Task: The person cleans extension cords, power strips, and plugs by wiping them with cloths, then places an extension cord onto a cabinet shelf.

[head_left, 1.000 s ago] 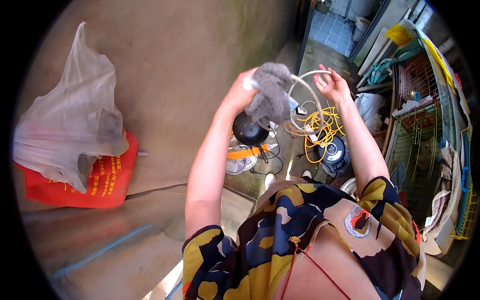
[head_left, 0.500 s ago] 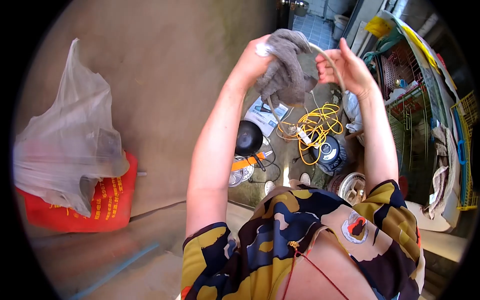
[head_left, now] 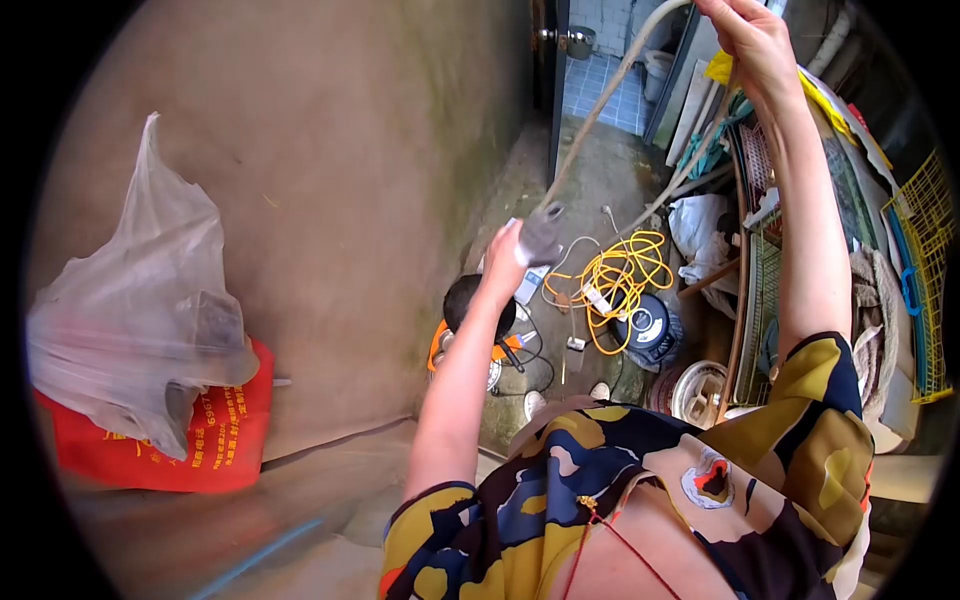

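Note:
My left hand (head_left: 506, 258) is closed on a grey cloth (head_left: 541, 238), which is bunched around a pale beige cable (head_left: 600, 108). From the cloth the cable arcs up to the top edge of the view. There my right hand (head_left: 748, 38), raised high, pinches it between thumb and fingers. Beyond that hand, another length of the cable slants down to the left toward the floor. Below the cloth lie a tangled yellow cord (head_left: 625, 275) and a white power strip (head_left: 597, 299).
On the left, a white plastic bag (head_left: 150, 290) hangs over a red bag (head_left: 225, 430) by the wall. A black pan (head_left: 466, 300) and a dark round appliance (head_left: 648, 325) stand on the floor. Wire racks (head_left: 925, 240) line the right side. A doorway opens onto blue tiles (head_left: 605, 92).
My right hand has moved up and to the right, closing on the cable and drawing it into a long arc. My left hand has come down with the grey cloth, now more tightly bunched.

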The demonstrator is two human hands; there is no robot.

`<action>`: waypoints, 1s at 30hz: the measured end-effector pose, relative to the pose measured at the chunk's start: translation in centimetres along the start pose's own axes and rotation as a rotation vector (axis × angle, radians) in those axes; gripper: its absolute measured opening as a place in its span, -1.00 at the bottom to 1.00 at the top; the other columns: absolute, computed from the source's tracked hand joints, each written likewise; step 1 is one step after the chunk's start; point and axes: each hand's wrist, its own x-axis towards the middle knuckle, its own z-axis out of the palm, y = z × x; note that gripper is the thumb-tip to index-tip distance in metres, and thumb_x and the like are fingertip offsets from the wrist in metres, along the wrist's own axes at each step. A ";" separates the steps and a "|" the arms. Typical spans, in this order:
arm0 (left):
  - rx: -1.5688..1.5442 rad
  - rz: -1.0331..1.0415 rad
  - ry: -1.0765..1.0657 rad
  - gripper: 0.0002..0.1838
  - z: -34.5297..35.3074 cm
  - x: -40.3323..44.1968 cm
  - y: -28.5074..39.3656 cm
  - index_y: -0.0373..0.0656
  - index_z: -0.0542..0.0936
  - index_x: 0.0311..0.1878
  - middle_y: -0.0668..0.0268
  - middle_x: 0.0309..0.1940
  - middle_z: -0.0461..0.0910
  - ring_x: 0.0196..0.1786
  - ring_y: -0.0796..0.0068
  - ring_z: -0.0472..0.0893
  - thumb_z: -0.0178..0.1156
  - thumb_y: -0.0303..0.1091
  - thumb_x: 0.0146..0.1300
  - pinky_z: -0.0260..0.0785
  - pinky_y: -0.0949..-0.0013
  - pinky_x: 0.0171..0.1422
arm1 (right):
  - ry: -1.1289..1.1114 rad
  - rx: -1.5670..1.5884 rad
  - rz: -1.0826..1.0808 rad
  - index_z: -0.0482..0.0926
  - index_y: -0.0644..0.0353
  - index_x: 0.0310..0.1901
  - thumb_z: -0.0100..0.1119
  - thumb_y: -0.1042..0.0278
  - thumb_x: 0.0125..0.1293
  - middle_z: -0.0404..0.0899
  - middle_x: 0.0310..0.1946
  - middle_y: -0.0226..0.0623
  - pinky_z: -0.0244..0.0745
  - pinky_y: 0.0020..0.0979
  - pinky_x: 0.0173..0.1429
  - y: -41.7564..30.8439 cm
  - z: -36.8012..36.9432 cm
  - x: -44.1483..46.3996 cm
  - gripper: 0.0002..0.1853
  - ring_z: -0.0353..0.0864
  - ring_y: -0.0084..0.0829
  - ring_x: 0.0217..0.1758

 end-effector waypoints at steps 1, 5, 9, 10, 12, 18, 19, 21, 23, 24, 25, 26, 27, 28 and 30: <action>0.024 -0.055 -0.067 -0.66 -0.2 -1.3 -0.1 -0.21 0.47 -0.02 -0.03 -0.21 0.55 -0.07 -0.09 0.51 0.14 -0.36 0.12 0.37 0.11 -0.03 | 0.000 0.004 -0.007 0.56 0.10 -0.55 0.30 0.31 0.12 0.35 -0.72 -0.63 -0.02 -0.64 -0.56 -0.2 -0.2 0.1 -0.83 0.16 -0.78 -0.66; -0.238 -0.384 -0.167 -0.65 0.0 -2.7 0.9 -0.20 0.48 0.00 0.06 -0.16 0.59 -0.02 0.18 0.57 0.12 -0.19 0.22 0.37 0.27 0.04 | 0.076 -0.064 0.057 0.58 0.11 -0.53 0.30 0.24 0.11 0.38 -0.70 -0.58 0.08 -0.61 -0.52 1.3 -1.4 -0.2 -0.81 0.23 -0.73 -0.62; -0.362 -0.184 -0.150 -0.61 1.1 0.0 3.4 -0.22 0.46 0.02 0.14 -0.08 0.58 0.02 0.37 0.55 0.10 -0.13 0.26 0.33 0.35 0.11 | -0.122 -0.060 0.146 0.64 0.10 -0.46 0.27 0.00 0.16 0.27 -0.70 -0.70 -0.06 -0.61 -0.54 3.8 -0.4 -2.2 -0.69 0.11 -0.79 -0.63; -0.492 -0.147 -0.179 -0.62 1.1 0.8 4.0 -0.24 0.45 0.04 0.19 -0.02 0.55 0.07 0.40 0.51 0.09 -0.18 0.27 0.30 0.35 0.15 | -0.146 -0.005 0.174 0.64 0.10 -0.46 0.27 0.01 0.17 0.28 -0.70 -0.69 -0.07 -0.62 -0.54 4.1 -0.3 -2.7 -0.69 0.10 -0.79 -0.63; -0.609 -0.152 -0.194 -0.65 1.0 1.8 4.3 -0.20 0.46 0.07 0.24 0.01 0.54 0.10 0.42 0.48 0.08 -0.21 0.30 0.28 0.35 0.20 | -0.150 0.069 0.202 0.64 0.10 -0.45 0.27 0.03 0.17 0.29 -0.71 -0.67 -0.08 -0.63 -0.55 5.0 -0.5 -3.4 -0.71 0.10 -0.79 -0.64; -1.012 -0.458 -0.051 -0.61 0.2 3.7 7.1 -0.15 0.39 0.20 0.34 0.09 0.49 0.15 0.46 0.45 -0.06 -0.17 0.41 0.30 0.34 0.21 | -0.245 0.040 0.073 0.67 0.24 -0.33 0.27 0.15 0.17 0.61 -0.45 -0.46 0.34 -0.54 -0.23 6.4 -2.8 -4.1 -0.72 0.47 -0.65 -0.35; -1.018 -0.385 -0.084 -0.61 0.3 4.9 7.3 -0.14 0.39 0.20 0.34 0.05 0.50 0.11 0.48 0.47 -0.05 -0.18 0.40 0.33 0.36 0.16 | -0.288 -0.051 0.105 0.66 0.29 -0.33 0.27 0.16 0.16 0.59 -0.50 -0.46 0.35 -0.53 -0.28 6.6 -2.7 -4.5 -0.70 0.47 -0.65 -0.38; -0.982 -0.225 -0.165 -0.63 -0.1 8.7 10.0 -0.13 0.40 0.17 0.36 -0.02 0.52 0.02 0.53 0.49 -0.03 -0.21 0.38 0.36 0.41 0.08 | -0.466 -0.208 0.092 0.65 0.28 -0.34 0.28 0.12 0.13 0.60 -0.54 -0.38 0.39 -0.49 -0.29 7.5 -2.4 -4.6 -0.67 0.51 -0.60 -0.42; -0.755 -0.075 -0.155 -0.71 -1.2 11.5 15.2 -0.14 0.45 0.06 0.38 -0.12 0.53 -0.11 0.61 0.49 0.01 -0.26 0.34 0.37 0.46 0.01 | -0.474 -0.303 0.123 0.65 0.25 -0.34 0.28 0.08 0.09 0.61 -0.55 -0.28 0.43 -0.42 -0.28 8.7 -1.3 -5.6 -0.66 0.59 -0.49 -0.42; -0.742 -0.051 -0.158 -0.71 -1.4 12.3 16.9 -0.15 0.46 0.05 0.38 -0.13 0.53 -0.10 0.62 0.49 0.03 -0.26 0.33 0.37 0.46 0.02 | -0.488 -0.287 0.091 0.65 0.21 -0.35 0.27 0.07 0.09 0.62 -0.51 -0.22 0.45 -0.36 -0.24 10.1 -0.8 -5.9 -0.67 0.63 -0.39 -0.37; -0.728 -0.026 -0.161 -0.72 -1.5 13.1 18.1 -0.16 0.47 0.03 0.39 -0.13 0.53 -0.10 0.63 0.48 0.04 -0.26 0.32 0.37 0.45 0.02 | -0.477 -0.295 0.071 0.65 0.22 -0.36 0.25 0.10 0.10 0.62 -0.49 -0.20 0.46 -0.35 -0.23 10.6 -0.5 -6.4 -0.69 0.64 -0.36 -0.35; -0.725 -0.029 -0.159 -0.72 -1.4 14.0 18.7 -0.16 0.47 0.03 0.39 -0.13 0.53 -0.10 0.63 0.48 0.04 -0.26 0.32 0.37 0.45 0.02 | -0.449 -0.273 0.054 0.65 0.23 -0.36 0.23 0.12 0.11 0.62 -0.51 -0.23 0.45 -0.38 -0.24 11.3 -0.1 -6.5 -0.71 0.63 -0.41 -0.36; -0.666 0.013 -0.183 -0.69 -1.2 14.7 18.9 -0.18 0.47 0.05 0.37 -0.11 0.54 -0.06 0.61 0.49 0.05 -0.26 0.31 0.36 0.44 0.05 | -0.421 -0.251 0.042 0.64 0.23 -0.35 0.22 0.15 0.12 0.62 -0.52 -0.26 0.45 -0.40 -0.24 11.7 0.0 -6.4 -0.73 0.61 -0.47 -0.38; -0.607 0.049 -0.213 -0.67 -0.8 14.8 18.9 -0.21 0.48 0.07 0.36 -0.08 0.55 -0.03 0.58 0.49 0.06 -0.27 0.30 0.35 0.43 0.09 | -0.399 -0.154 0.050 0.64 0.25 -0.35 0.22 0.19 0.13 0.61 -0.53 -0.31 0.44 -0.43 -0.25 12.3 -0.5 -6.0 -0.74 0.58 -0.54 -0.38; -0.510 0.053 -0.212 -0.65 0.1 14.6 18.4 -0.23 0.47 0.09 0.33 -0.03 0.55 0.01 0.56 0.49 0.05 -0.27 0.30 0.33 0.42 0.13 | -0.233 0.008 -0.019 0.63 0.29 -0.39 0.24 0.23 0.14 0.56 -0.55 -0.49 0.38 -0.51 -0.30 11.7 -2.0 -4.4 -0.76 0.44 -0.70 -0.39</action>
